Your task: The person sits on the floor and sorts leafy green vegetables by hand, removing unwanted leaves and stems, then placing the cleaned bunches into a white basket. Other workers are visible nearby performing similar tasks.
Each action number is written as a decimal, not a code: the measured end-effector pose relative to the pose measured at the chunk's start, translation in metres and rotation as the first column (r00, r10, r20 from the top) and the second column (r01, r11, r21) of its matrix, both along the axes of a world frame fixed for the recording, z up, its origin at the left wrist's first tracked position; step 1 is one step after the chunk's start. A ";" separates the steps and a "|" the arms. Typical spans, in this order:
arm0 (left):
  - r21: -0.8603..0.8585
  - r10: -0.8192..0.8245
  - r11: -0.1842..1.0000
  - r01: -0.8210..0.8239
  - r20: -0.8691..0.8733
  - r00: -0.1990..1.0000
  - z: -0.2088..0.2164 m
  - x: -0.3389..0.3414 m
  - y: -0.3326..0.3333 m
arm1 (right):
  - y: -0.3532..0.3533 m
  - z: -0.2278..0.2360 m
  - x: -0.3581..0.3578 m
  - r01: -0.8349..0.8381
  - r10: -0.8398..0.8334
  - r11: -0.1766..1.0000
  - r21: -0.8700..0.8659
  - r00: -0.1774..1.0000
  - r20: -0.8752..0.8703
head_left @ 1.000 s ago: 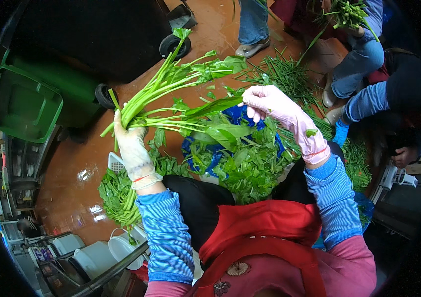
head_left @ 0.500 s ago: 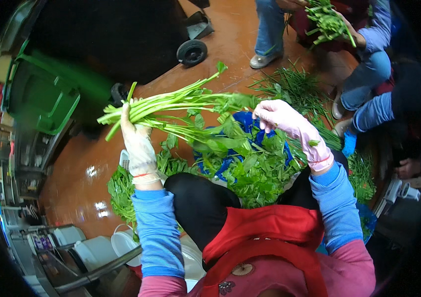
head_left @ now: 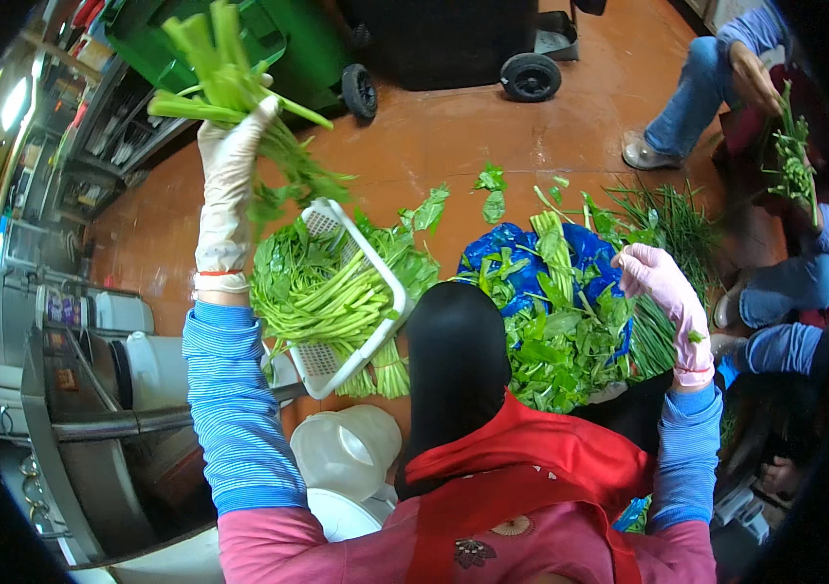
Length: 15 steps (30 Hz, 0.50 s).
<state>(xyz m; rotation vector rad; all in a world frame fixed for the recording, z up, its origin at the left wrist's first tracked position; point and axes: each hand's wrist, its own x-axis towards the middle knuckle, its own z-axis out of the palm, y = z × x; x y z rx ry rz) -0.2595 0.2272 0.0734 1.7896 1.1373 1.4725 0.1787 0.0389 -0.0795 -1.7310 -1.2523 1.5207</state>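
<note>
My left hand (head_left: 232,161), in a white glove, is closed around a bunch of leafy greens (head_left: 202,60), raised at the upper left. Its cut stems point up and its leaves hang down. Below it, a white plastic basket (head_left: 397,292) lies with long-stemmed greens (head_left: 346,307) in and around it. My right hand (head_left: 656,275), in a pink glove, has its fingers curled together, and nothing shows between them. A bit of leaf (head_left: 695,337) sticks to that glove near the wrist. Beneath this hand, loose leafy greens (head_left: 565,355) are piled over blue plastic (head_left: 504,238).
White buckets (head_left: 341,453) stand by my left knee. A green wheeled bin (head_left: 312,44) and a black wheeled bin (head_left: 439,49) are at the back. At the right, a person (head_left: 692,97) holds greens (head_left: 792,161), near thin green stalks (head_left: 672,229) on the brown floor (head_left: 405,146).
My left hand has moved up and left with the bunch, whose stems now point upward. My right hand has drawn away from its leaves. The view has swung left, bringing the basket into sight.
</note>
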 end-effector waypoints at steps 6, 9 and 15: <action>-0.003 0.100 0.983 -0.184 -0.831 0.548 -0.078 -0.069 -0.035 | 0.000 -0.015 -0.003 -0.044 0.044 0.998 -0.037 0.999 0.008; -0.224 -0.208 0.972 -0.073 -0.960 0.187 -0.158 -0.112 -0.062 | 0.002 -0.024 -0.004 -0.074 0.076 0.994 -0.078 0.997 0.012; -0.446 -0.489 0.836 -0.320 -0.870 -0.065 -0.227 -0.117 -0.124 | 0.002 -0.035 -0.009 -0.084 0.081 0.991 -0.101 0.996 -0.033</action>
